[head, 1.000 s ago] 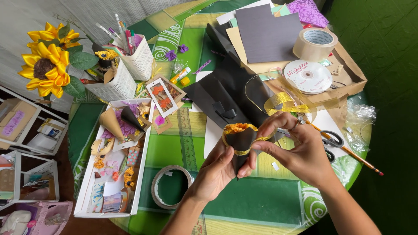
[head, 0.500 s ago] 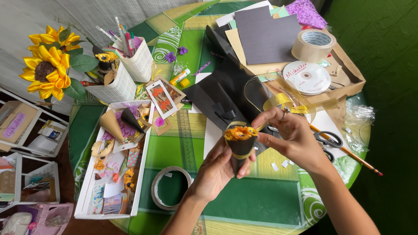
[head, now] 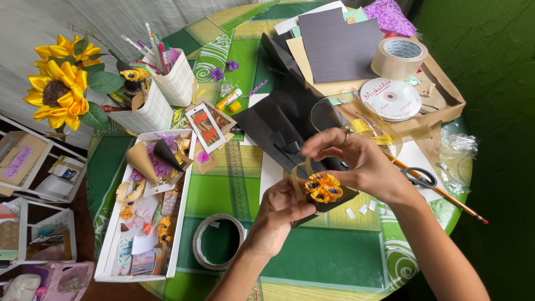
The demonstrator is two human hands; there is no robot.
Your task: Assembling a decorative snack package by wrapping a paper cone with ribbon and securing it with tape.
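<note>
I see my left hand (head: pixel 277 214) wrapped around a small black paper cone (head: pixel 326 202) with little orange paper flowers (head: pixel 322 188) poking out of its top. The left fingers are curled tight on the cone, holding it up over the green desk (head: pixel 312 262). My right hand (head: pixel 356 161) sits just above the flowers. Its fingers are pinched close on a thin see-through gold ribbon (head: pixel 298 173) that loops down beside the cone.

The cone is my landmark. Just behind it lies a pile of black paper (head: pixel 278 120). To its lower left a roll of tape (head: pixel 219 241) lies flat on the desk. Farther left of the cone is a long white tray (head: pixel 184 217) full of paper bits. To the right of the cone lie black scissors (head: pixel 419 177) and a long pencil (head: pixel 446 195). A few small white scraps (head: pixel 362 209) lie right by it. Far behind the cone is a white ribbon spool (head: pixel 390 98) and a big brown tape roll (head: pixel 399 57). Far to the upper left stands a big yellow sunflower (head: pixel 58 92).
</note>
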